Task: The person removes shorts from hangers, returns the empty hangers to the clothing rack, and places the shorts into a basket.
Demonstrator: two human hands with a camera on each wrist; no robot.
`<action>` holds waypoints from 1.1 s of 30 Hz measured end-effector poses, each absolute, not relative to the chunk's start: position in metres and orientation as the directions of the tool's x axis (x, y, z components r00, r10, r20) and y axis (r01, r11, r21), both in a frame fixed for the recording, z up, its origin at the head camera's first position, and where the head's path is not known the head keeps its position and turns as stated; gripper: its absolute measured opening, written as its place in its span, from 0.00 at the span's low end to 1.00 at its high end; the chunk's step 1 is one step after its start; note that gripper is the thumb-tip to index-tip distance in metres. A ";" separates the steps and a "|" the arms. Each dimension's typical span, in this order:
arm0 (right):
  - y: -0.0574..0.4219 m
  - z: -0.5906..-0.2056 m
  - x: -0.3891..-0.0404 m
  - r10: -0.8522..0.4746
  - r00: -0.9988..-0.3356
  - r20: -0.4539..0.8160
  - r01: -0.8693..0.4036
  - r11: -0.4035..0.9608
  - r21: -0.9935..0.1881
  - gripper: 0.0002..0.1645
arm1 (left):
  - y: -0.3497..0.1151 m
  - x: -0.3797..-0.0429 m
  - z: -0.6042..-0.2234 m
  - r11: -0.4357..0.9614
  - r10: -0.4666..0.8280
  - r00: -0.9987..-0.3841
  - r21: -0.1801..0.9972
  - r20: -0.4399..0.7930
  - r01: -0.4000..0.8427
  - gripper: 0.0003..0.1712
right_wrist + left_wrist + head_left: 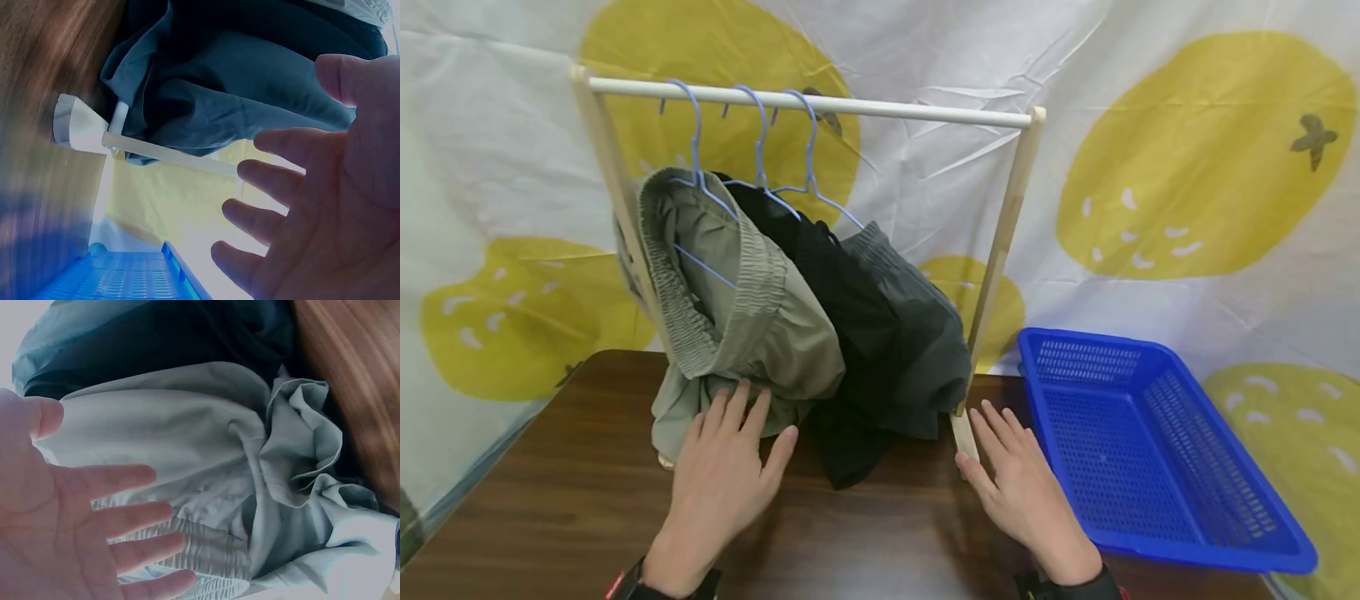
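Note:
Three pairs of elastic-waist shorts hang from purple hangers on a small rack [917, 108]. The khaki shorts [797, 317] are leftmost, the black shorts [857, 317] in the middle, the dark grey shorts [917, 333] on the right. My left hand [726, 458], fingers straight and spread, is in front of the khaki shorts; the left wrist view shows its palm facing them with nothing held. My right hand [1018, 475] is spread beside the rack's right foot [964, 437]. Its palm, seen in the right wrist view, is bare, near the dark grey shorts [237, 94].
A blue plastic basket [1150, 550] stands right of the rack, close to my right hand. The brown wooden table [865, 533] carries rack and basket. Behind them hangs a white cloth [940, 50] with yellow fruit prints.

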State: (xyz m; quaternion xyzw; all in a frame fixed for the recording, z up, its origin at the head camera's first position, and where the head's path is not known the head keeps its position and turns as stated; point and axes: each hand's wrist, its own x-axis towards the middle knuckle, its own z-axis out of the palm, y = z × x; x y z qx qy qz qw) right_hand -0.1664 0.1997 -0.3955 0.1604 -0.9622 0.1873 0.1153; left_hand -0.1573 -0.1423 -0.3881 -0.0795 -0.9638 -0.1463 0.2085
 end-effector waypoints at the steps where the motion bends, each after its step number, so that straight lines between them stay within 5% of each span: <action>1: 0.199 -0.395 -0.167 -0.268 -0.921 0.284 -0.357 0.873 -0.333 0.37 | -0.143 -0.156 -0.387 0.943 0.090 -0.894 0.251 0.439 0.218 0.36; 23: 0.193 -0.387 -0.168 -0.263 -0.880 0.396 -0.429 0.797 -0.426 0.33 | -0.129 -0.159 -0.361 0.887 0.013 -0.737 0.332 0.676 0.320 0.29; 33: 0.188 -0.386 -0.170 -0.261 -0.751 0.606 -0.575 0.710 -0.407 0.26 | -0.129 -0.170 -0.340 0.844 0.004 -0.747 0.398 0.665 0.360 0.29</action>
